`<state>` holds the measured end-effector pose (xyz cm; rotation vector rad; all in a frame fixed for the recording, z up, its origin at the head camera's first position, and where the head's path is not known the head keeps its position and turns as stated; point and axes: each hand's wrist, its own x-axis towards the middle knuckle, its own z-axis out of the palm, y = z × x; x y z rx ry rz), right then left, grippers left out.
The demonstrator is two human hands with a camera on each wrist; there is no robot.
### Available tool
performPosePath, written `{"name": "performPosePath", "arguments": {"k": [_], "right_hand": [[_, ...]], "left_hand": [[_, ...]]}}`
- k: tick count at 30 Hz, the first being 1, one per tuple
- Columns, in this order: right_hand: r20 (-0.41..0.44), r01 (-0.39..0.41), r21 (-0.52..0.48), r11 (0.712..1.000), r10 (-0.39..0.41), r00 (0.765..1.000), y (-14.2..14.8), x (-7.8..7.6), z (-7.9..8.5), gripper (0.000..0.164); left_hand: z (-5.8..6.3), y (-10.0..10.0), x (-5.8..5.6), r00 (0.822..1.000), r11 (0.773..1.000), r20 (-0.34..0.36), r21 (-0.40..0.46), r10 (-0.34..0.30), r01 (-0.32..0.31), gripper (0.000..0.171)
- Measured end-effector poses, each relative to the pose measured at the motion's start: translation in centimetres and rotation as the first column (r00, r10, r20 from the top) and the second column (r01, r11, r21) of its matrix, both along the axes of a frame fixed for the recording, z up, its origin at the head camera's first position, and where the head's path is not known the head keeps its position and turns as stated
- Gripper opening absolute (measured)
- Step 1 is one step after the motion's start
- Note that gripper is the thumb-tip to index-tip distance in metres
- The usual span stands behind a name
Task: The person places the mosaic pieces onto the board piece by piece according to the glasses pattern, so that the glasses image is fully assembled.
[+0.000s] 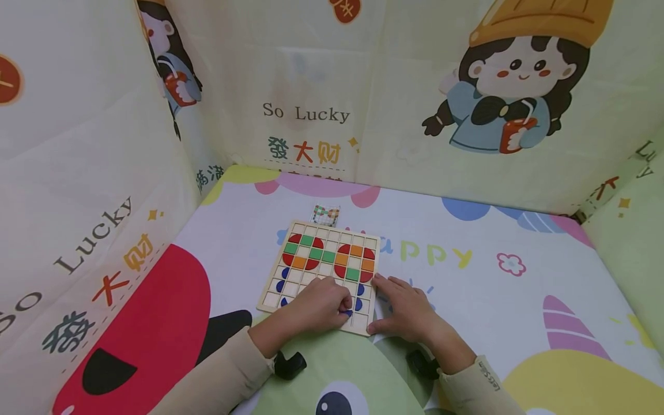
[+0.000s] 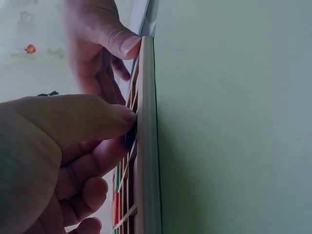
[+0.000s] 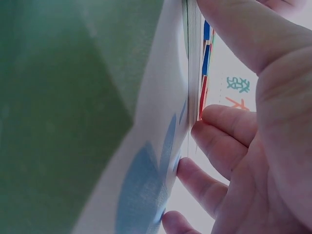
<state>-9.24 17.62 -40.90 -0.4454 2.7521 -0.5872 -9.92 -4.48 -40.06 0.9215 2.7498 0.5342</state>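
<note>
A wooden grid board [image 1: 267, 292] lies on the patterned table cover, with red, green and orange pieces in its upper rows and blue pieces down both sides. My left hand [image 1: 323, 301] is over the board's lower part, pinching a small blue tile [image 2: 130, 138] between thumb and index finger. In the left wrist view that tile is right at the board's surface, and its outline is mostly covered by the fingers. My right hand [image 1: 407, 306] rests along the board's right edge, fingers spread and fairly straight, thumb at the near right corner.
A small pattern card [image 1: 325, 215] with a coloured grid lies just beyond the board's far edge. Cloth walls [image 1: 311, 75] with cartoon prints enclose the table at the back and sides. Black wrist devices [image 1: 289, 365] show below both hands.
</note>
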Motion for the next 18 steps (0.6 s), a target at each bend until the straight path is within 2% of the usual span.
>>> {"name": "performPosePath", "arguments": {"k": [8,18], "right_hand": [[0.005,0.002,-0.002,1.000,-0.002,1.000,0.01,0.00,0.16,0.099],[0.013,0.006,0.000,1.000,-0.006,1.000,-0.08,-0.08,0.07,0.100]], "left_hand": [[0.54,0.27,0.35,1.000,0.999,0.010,-0.035,0.002,-0.002,0.006],[0.68,0.47,0.24,1.000,0.999,0.005,-0.049,0.000,0.000,0.008]]}}
